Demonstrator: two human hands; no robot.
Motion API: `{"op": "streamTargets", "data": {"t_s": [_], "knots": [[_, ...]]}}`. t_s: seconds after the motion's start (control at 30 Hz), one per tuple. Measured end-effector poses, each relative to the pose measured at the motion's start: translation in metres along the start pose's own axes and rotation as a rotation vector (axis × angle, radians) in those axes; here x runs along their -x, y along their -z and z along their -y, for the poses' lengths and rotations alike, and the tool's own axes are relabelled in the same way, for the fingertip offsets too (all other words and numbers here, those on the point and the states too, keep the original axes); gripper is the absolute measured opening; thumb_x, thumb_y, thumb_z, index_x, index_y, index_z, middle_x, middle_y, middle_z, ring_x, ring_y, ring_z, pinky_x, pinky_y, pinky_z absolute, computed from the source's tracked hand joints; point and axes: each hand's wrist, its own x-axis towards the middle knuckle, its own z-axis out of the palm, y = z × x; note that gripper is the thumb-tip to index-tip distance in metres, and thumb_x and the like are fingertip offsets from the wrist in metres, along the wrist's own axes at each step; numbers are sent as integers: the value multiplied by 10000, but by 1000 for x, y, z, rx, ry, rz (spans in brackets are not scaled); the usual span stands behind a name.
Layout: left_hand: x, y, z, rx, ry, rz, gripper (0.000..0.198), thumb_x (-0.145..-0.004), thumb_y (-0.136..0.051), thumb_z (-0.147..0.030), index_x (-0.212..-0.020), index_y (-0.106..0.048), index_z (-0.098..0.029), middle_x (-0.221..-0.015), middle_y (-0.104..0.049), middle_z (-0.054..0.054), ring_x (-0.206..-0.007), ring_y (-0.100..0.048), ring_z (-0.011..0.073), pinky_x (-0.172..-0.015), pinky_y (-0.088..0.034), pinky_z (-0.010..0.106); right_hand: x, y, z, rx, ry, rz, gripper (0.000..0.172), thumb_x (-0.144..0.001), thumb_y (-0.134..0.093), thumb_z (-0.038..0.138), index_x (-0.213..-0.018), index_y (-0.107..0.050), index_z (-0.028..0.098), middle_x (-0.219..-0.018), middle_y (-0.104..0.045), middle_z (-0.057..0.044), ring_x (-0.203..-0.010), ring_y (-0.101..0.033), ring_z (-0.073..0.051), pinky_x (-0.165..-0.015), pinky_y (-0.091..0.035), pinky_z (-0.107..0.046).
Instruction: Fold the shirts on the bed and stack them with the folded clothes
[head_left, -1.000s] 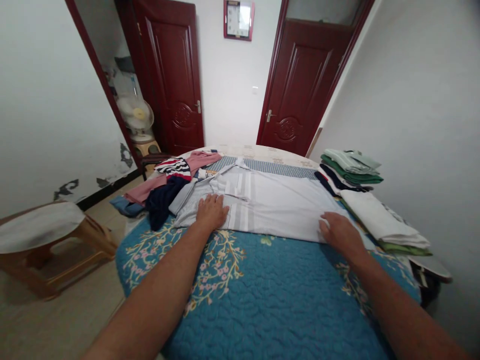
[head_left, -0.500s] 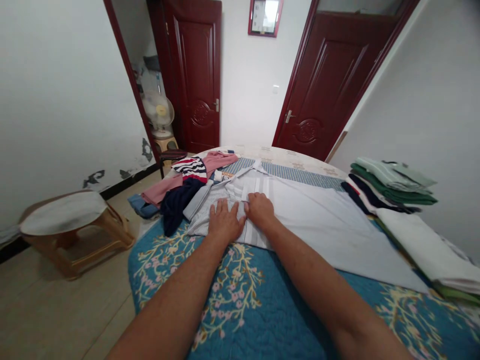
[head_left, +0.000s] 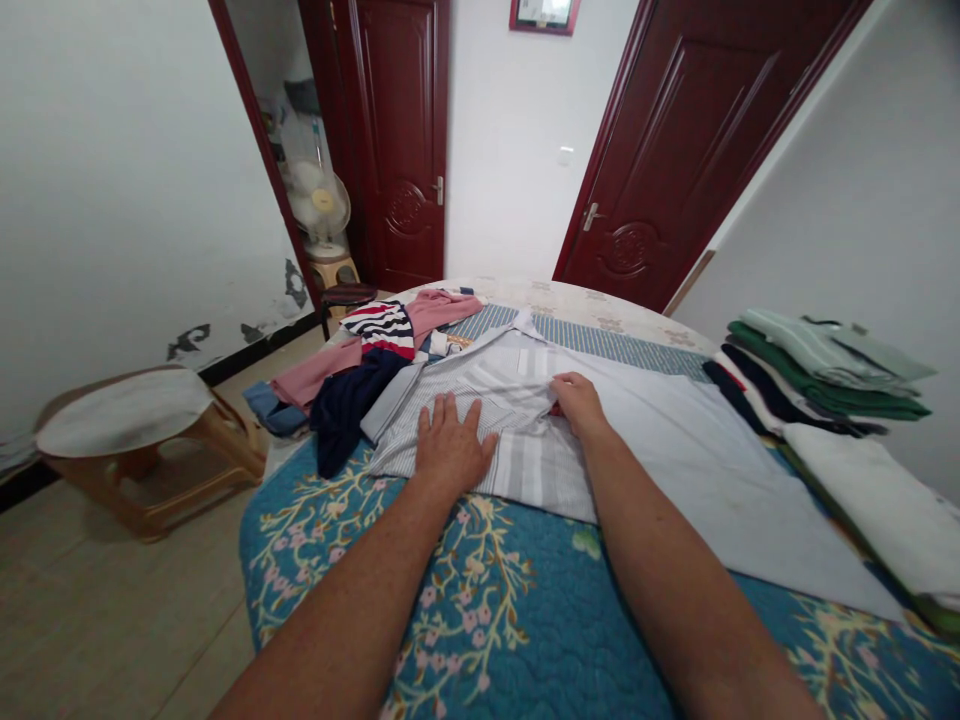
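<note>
A pale grey and white striped shirt (head_left: 510, 390) lies spread over the table, its collar at the far side. My left hand (head_left: 451, 445) rests flat on the striped front, fingers spread. Further right, my right hand (head_left: 577, 400) pinches an edge of the shirt front between thumb and fingers and lifts it slightly. Under and beside that edge, the plain light part of the shirt stretches to the right. A floral blue quilted cover (head_left: 480, 620) shows beneath the near edge of the shirt.
Crumpled pink, striped and navy clothes (head_left: 375, 350) lie at the left of the table. Folded clothes (head_left: 825, 370) are stacked at the right, with a folded white garment (head_left: 870, 490) nearer me. A plastic stool (head_left: 135, 430) stands on the floor at left.
My right hand has moved right, drawing the shirt's front edge with it, so more grey stripes show. My left hand stays flat on the cloth. The view has shifted slightly.
</note>
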Motion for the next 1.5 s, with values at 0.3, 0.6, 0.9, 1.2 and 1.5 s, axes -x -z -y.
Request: {"op": "streamTargets", "data": {"t_s": [0.3, 0.6, 0.9, 1.2, 1.5], "knots": [[-2, 7, 0, 32, -28, 34, 688, -1023, -473, -620, -1619, -518, -280, -1734, -414, 120, -1632, -234, 468, -1303, -146, 689, 15, -4, 25, -389, -10, 110, 524, -637, -762, 395, -1121, -767, 193, -729, -677, 24, -670, -629, -186, -642, -508, -291], [-5, 10, 3, 33, -45, -27, 544, -1055, -458, -475, -1515, -606, -226, -1638, -540, 120, -1585, -346, 433, -1295, -229, 665, 32, -8, 43, -723, -120, 315, 297, -558, -740, 247, -850, -698, 211, -704, -694, 15, -645, -619, -168, -614, -495, -270], [-8, 13, 6, 47, -44, -71, 391, -1025, -548, -386, -1364, -683, -243, -1541, -625, 113, -1534, -423, 379, -1276, -282, 620, 42, 25, 53, -714, -43, 808, 188, -676, -701, 349, -662, -563, 222, -1053, -815, -120, -805, -707, -236, -699, -555, -339], [-17, 33, 19, 92, 57, -113, 315, -970, -596, -279, -1246, -744, -237, -1230, -768, 121, -1264, -631, 325, -1128, -444, 472, 39, 1, 48, -280, -72, 401, 240, -896, -628, 456, -927, -647, 219, -956, -784, -71, -493, -507, -96, -535, -509, -252], [-19, 37, 23, 124, 136, -178, 351, -1049, -464, -286, -1273, -727, -225, -1162, -788, 123, -1150, -703, 298, -1014, -513, 407, 47, -16, 42, 297, 339, 286, 401, -888, -729, 356, -1274, -734, 247, -853, -747, -13, -798, -677, -191, -799, -509, -302]]}}
